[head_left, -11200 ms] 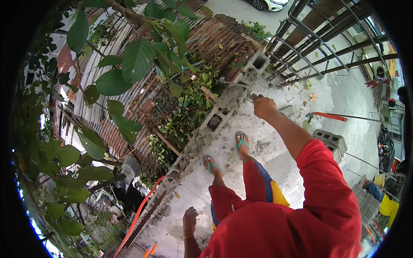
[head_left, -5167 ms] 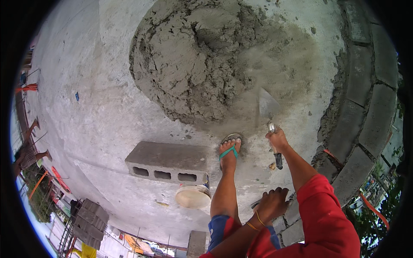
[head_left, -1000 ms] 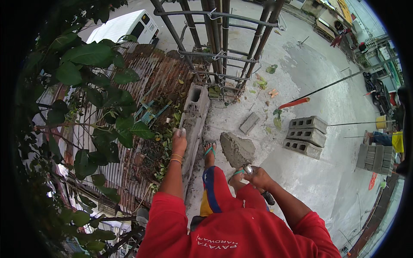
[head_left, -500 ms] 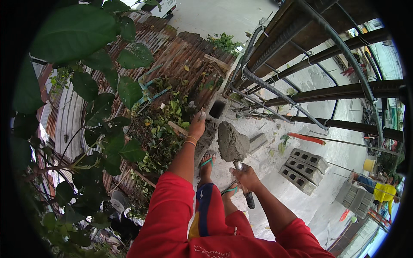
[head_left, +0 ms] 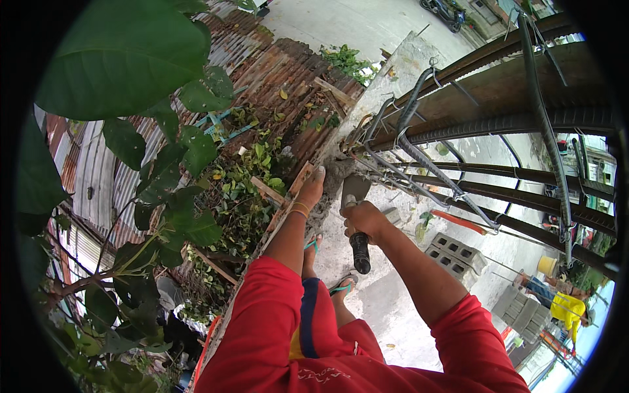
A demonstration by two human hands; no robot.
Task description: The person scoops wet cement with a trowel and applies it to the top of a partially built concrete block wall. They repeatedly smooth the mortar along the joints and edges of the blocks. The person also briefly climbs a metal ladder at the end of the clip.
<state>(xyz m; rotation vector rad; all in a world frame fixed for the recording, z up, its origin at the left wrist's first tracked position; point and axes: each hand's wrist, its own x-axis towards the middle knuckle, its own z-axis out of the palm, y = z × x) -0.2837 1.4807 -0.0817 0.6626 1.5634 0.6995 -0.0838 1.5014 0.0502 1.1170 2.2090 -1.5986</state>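
My right hand [head_left: 360, 220] is closed round the handle of a trowel [head_left: 354, 190], its blade tilted against fresh grey mortar [head_left: 341, 168] on the low block wall, just below the rebar cage. My left hand [head_left: 309, 191] lies at the wall's outer edge beside a wooden board [head_left: 299, 177]; its fingertips are pale, and whether they grip anything is unclear. My sandalled feet [head_left: 341, 288] stand on the concrete along the wall.
The rebar cage [head_left: 498, 118] juts over the upper right. Leafy branches [head_left: 124, 59] and rusty corrugated roofing [head_left: 275, 78] lie left beyond the wall. Hollow blocks [head_left: 452, 260] and orange-covered rebar [head_left: 458, 220] are on the right, with a person in yellow [head_left: 567, 308] farther off.
My right hand has moved up toward the wall and turned the trowel; the mortar heaped on its blade is now largely off. The rebar cage looms closer in view.
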